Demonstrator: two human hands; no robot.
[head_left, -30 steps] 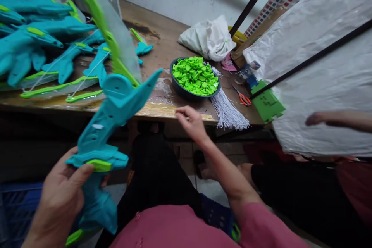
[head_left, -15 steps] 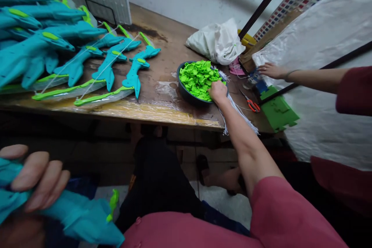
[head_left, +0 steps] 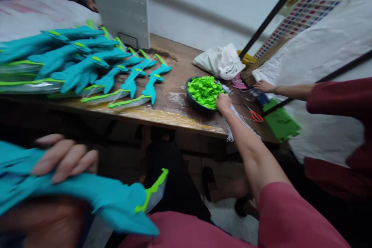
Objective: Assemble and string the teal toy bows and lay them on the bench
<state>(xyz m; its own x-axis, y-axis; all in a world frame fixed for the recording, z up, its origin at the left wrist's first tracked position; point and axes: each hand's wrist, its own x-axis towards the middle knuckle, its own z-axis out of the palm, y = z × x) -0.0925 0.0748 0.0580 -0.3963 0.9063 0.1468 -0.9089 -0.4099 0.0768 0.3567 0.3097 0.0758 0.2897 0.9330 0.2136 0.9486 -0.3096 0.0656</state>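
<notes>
Gripped in my left hand at the lower left is a teal plastic toy bow with a lime green limb at its right end; part of it runs out of frame. My right hand reaches to the right side of a dark bowl heaped with small lime green plastic pieces. Its fingers are curled at the pieces, and whether one is between them is hidden. White strings lie on the table beside the bowl, passing under my right forearm. Finished-looking teal bows lie in an overlapping row on the left.
A co-worker's hand rests at the table's right end. Near it are orange-handled scissors and a green foam mat. A white sack lies behind the bowl. A grey panel stands at the back left, and dark poles slant across the right.
The view has shifted, so the table things appear farther right and lower. My left hand has brought the toy bow rightward and more into view. My right hand stays at the bowl.
</notes>
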